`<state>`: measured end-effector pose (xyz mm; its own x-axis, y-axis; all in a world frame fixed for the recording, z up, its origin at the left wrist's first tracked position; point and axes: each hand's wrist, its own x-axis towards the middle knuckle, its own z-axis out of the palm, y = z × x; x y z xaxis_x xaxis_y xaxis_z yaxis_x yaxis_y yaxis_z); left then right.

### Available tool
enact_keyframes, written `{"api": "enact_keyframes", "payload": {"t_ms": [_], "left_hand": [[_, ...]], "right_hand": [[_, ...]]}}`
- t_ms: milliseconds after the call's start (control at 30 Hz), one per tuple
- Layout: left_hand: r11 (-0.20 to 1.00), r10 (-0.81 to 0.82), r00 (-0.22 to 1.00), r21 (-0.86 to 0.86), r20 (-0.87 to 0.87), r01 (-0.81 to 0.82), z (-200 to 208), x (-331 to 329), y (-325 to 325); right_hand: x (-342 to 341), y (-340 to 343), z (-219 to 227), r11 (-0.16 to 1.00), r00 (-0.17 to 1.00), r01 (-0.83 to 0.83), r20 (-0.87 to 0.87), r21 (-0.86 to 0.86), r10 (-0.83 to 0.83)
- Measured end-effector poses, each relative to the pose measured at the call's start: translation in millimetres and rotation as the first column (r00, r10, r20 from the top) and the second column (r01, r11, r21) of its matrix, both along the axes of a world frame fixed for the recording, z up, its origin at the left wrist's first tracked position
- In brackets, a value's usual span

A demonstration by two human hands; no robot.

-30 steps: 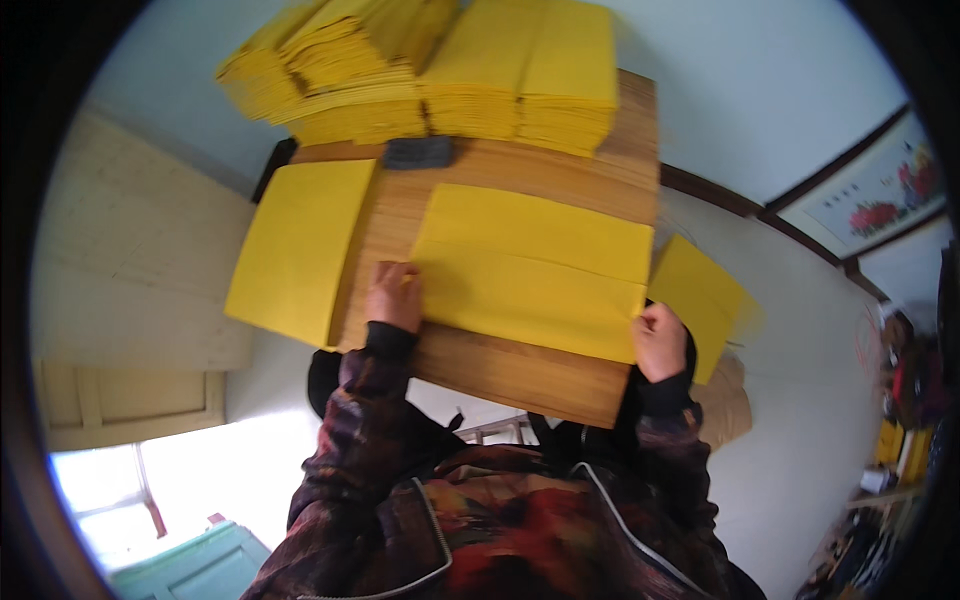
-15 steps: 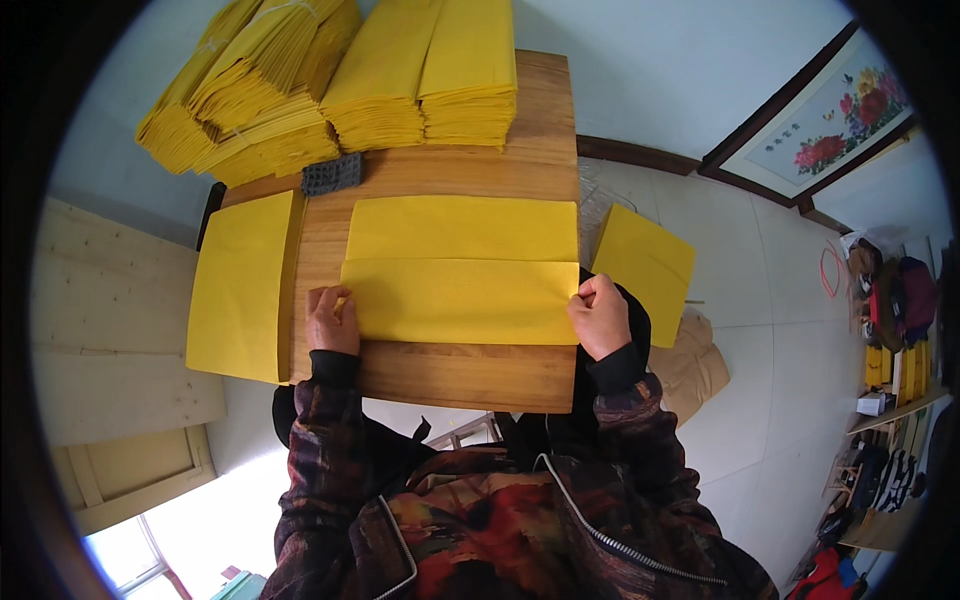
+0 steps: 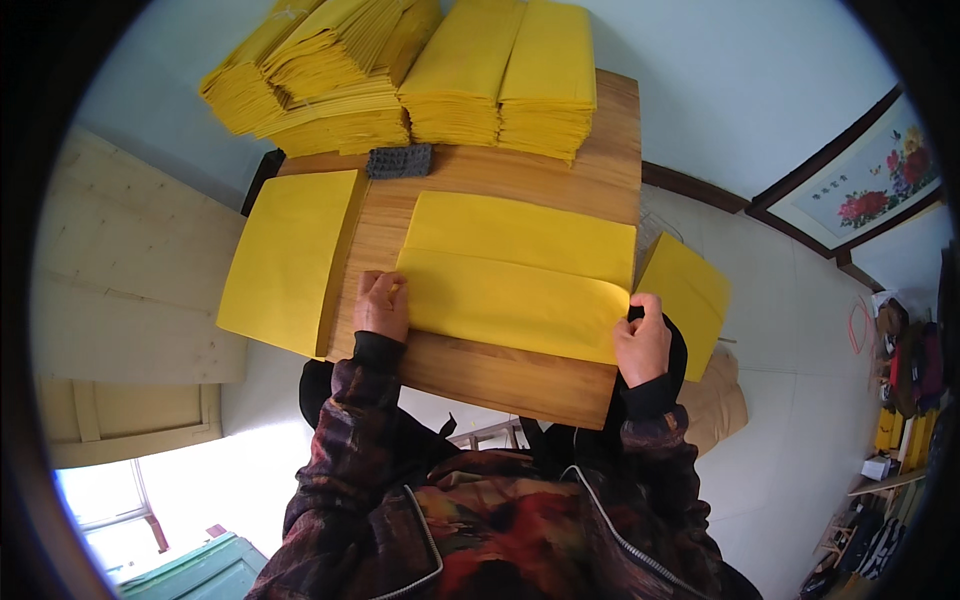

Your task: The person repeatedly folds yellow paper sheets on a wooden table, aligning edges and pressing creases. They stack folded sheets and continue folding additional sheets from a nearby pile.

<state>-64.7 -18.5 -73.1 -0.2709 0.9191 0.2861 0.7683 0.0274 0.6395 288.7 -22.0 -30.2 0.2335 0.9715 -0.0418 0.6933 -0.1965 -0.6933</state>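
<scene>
A wide sheet of yellow paper, folded so that a near layer lies over the far part, rests on the wooden table in front of me. My left hand is closed in a pinch at the left end of the near layer. At the opposite end, my right hand pinches the right edge, where the top layer's corner curls up slightly. The fingertips partly hide the paper's edges at both ends.
Thick stacks of folded yellow paper stand at the table's back. A dark grey textured pad lies before them. To the left is a yellow pile; another yellow stack sits beyond the wooden table's right edge.
The whole view has turned and shifted, so the table appears further right and tilted. The folded layer's right corner now lifts in a curl. Both hands stay at the paper's ends.
</scene>
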Motion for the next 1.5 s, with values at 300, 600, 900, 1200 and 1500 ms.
{"api": "enact_keyframes", "payload": {"t_ms": [300, 600, 900, 1200, 1500], "left_hand": [[1.000, 0.015, 1.000, 0.022, 0.006, -0.015, 1, 2, 2], [1.000, -0.007, 1.000, 0.031, -0.018, 0.007, 0, 0, 2], [1.000, -0.012, 0.998, -0.015, 0.055, 0.013, 1, 0, 2], [0.999, -0.005, 0.999, 0.036, 0.054, 0.003, -9, -3, 4], [0.999, 0.006, 1.000, 0.039, -0.002, -0.006, 6, 5, -1]], "right_hand": [[4, 0, -13, 0.983, 0.998, -0.060, 0.028, 0.171, 0.056], [4, -1, -19, 0.979, 0.995, -0.090, 0.061, 0.181, 0.081], [4, 0, -9, 0.994, 0.992, -0.092, 0.093, 0.051, 0.087], [-11, -1, 14, 0.990, 0.921, -0.098, 0.368, -0.104, 0.130], [-6, -6, -1, 0.986, 0.921, -0.153, 0.372, 0.065, 0.118]]}}
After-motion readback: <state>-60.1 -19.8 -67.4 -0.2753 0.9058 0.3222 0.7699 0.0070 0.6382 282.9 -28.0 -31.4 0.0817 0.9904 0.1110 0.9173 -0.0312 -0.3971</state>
